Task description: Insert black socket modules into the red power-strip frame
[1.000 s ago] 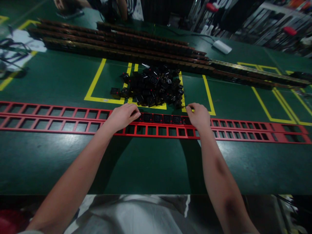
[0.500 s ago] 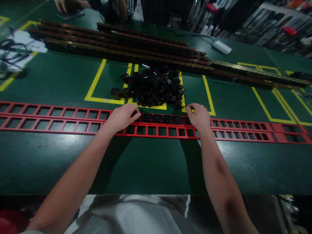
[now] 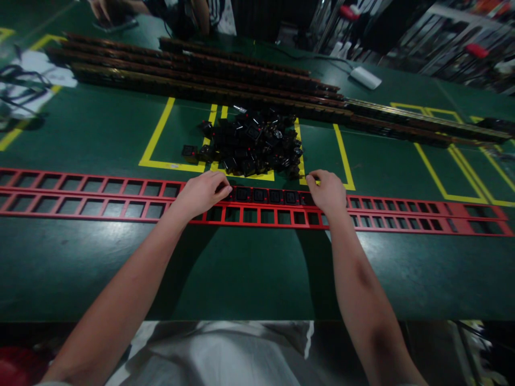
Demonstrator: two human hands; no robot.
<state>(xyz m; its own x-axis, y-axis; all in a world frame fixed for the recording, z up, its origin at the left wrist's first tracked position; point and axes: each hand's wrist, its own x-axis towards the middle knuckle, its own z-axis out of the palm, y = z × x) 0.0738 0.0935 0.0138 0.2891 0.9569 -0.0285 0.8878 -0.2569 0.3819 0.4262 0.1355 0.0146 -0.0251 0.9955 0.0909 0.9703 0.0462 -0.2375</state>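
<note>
Two long red slotted panels lie side by side across the green table, the far one and the near one. My left hand rests on them with curled fingers, its fingertips on the far panel. My right hand lies on the same panel further right, fingers bent down. Between my hands, several black sockets sit in the far panel's slots. Whatever is under either hand's fingers is hidden. A heap of loose black sockets lies just beyond the panels, inside yellow tape marks.
Long dark strips are stacked across the back of the table. A white box with a cable lies at the back right. Another person's hand is at the far left edge. Black cables on white sheets lie at the left.
</note>
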